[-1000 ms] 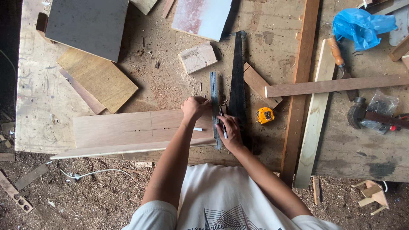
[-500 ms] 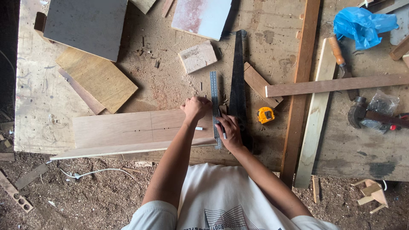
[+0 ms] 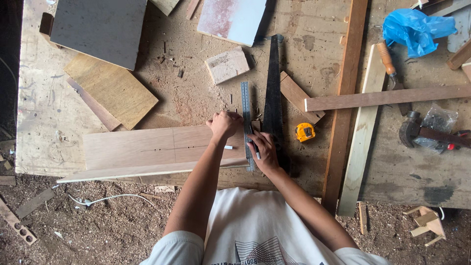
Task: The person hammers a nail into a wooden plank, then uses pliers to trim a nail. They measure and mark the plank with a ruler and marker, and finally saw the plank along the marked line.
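Note:
My left hand (image 3: 225,124) presses down on a metal ruler (image 3: 245,100) that lies across the right end of a long pale wooden board (image 3: 147,146) on the workbench. My right hand (image 3: 263,149) holds a dark pen (image 3: 254,145) with its tip against the ruler's right edge near the board's end. The board carries a pencil line across its middle and small dark marks along its length. A black handsaw (image 3: 273,83) lies just right of the ruler, with a yellow tape measure (image 3: 304,132) beside it.
Wood offcuts and panels (image 3: 115,88) cover the bench's far left. Long wooden strips (image 3: 346,88) run along the right, near a chisel (image 3: 387,64), a hammer (image 3: 414,130) and a blue plastic bag (image 3: 414,29). Sawdust and scraps cover the floor below the bench edge.
My right hand with the pen has slid slightly toward me along the ruler. My left hand stays pressed on the ruler and board.

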